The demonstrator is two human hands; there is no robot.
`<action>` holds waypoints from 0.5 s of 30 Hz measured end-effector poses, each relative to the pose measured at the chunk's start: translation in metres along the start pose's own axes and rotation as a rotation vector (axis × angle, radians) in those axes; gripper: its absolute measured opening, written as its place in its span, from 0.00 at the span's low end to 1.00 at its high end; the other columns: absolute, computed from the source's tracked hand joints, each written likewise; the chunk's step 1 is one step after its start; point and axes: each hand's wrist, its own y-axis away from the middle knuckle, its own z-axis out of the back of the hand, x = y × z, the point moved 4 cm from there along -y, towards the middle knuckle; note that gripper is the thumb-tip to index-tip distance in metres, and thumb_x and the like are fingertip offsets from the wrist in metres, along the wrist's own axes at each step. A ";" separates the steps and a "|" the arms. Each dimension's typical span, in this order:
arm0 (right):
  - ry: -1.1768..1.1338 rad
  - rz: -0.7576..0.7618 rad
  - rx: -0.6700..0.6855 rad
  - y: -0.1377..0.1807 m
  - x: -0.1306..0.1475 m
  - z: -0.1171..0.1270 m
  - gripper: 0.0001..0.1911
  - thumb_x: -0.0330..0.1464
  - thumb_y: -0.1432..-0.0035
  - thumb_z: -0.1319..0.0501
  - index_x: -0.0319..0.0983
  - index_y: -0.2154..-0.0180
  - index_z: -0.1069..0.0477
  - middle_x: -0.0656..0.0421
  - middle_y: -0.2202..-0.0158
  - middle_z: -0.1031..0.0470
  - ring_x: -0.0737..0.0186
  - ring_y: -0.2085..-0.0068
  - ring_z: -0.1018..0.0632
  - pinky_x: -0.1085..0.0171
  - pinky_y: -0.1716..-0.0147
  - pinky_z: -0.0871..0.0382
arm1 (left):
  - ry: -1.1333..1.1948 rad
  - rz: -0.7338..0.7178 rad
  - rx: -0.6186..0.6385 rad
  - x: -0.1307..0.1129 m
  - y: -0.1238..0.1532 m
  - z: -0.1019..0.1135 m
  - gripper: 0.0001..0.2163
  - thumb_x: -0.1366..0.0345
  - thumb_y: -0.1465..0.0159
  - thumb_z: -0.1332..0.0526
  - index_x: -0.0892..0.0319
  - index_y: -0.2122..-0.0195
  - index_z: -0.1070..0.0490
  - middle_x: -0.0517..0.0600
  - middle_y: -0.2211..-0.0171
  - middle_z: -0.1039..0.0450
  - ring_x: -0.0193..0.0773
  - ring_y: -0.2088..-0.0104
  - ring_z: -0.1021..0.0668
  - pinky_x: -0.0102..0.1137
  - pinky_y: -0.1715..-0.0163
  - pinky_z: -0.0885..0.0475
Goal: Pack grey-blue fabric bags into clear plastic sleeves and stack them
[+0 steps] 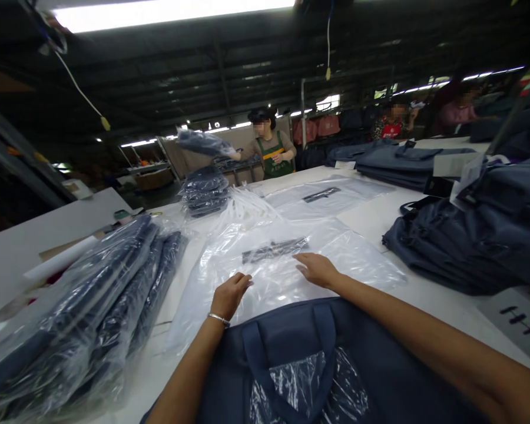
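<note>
A dark blue bag point(287, 315) with two handles lies directly before me, a piece of clear plastic point(298, 383) across its front. Beyond it is a pile of clear plastic bags point(335, 247) with dark printing in the middle. My left hand point(230, 298), a bracelet at its wrist, is over the near left part of that pile, fingers loosely bent with nothing visible in them. Over the pile near the print, my right hand point(317, 271) has its thumb and fingers apart. Whether either hand touches the plastic I cannot tell. Both forearms pass over the blue bag.
Plastic-wrapped blue bags point(115, 294) are heaped at left, with another wrapped stack point(204, 191) farther back. White strips point(247, 206) lie behind the plastic pile. Unwrapped blue bags point(459, 241) crowd the right side. Across the table, a person in a green apron point(271, 156) holds a wrapped bag point(205, 143).
</note>
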 end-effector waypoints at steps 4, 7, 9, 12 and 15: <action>0.106 -0.016 0.014 0.019 -0.051 0.008 0.30 0.17 0.46 0.48 0.39 0.44 0.31 0.52 0.43 0.29 0.54 0.44 0.28 0.57 0.45 0.35 | -0.057 0.001 0.101 0.018 0.013 -0.001 0.16 0.68 0.32 0.47 0.51 0.44 0.35 0.50 0.52 0.28 0.36 0.56 0.24 0.27 0.67 0.32; 0.167 -0.068 -0.011 0.044 -0.094 0.020 0.30 0.15 0.47 0.50 0.38 0.45 0.29 0.50 0.43 0.29 0.54 0.43 0.30 0.57 0.47 0.33 | -0.110 0.068 0.153 0.043 0.034 0.005 0.20 0.76 0.35 0.51 0.54 0.44 0.35 0.53 0.51 0.29 0.39 0.56 0.24 0.30 0.68 0.30; 0.200 -0.124 -0.034 0.067 -0.118 0.028 0.29 0.15 0.46 0.50 0.38 0.47 0.28 0.51 0.45 0.28 0.54 0.44 0.30 0.59 0.51 0.31 | -0.145 0.141 0.178 0.065 0.053 0.011 0.21 0.76 0.36 0.54 0.57 0.45 0.33 0.54 0.52 0.29 0.41 0.57 0.23 0.32 0.68 0.30; 0.231 -0.220 -0.062 0.105 -0.141 0.036 0.24 0.19 0.43 0.51 0.39 0.49 0.26 0.51 0.48 0.26 0.54 0.47 0.28 0.62 0.58 0.30 | -0.189 0.312 0.249 0.102 0.088 0.017 0.21 0.71 0.34 0.57 0.57 0.45 0.33 0.55 0.51 0.30 0.41 0.59 0.23 0.33 0.67 0.29; 0.196 -0.376 -0.074 0.137 -0.152 0.041 0.19 0.28 0.37 0.50 0.41 0.50 0.26 0.53 0.51 0.25 0.54 0.51 0.26 0.63 0.60 0.32 | -0.158 0.471 0.259 0.132 0.122 0.020 0.22 0.64 0.33 0.58 0.59 0.45 0.31 0.56 0.51 0.29 0.42 0.62 0.22 0.35 0.63 0.28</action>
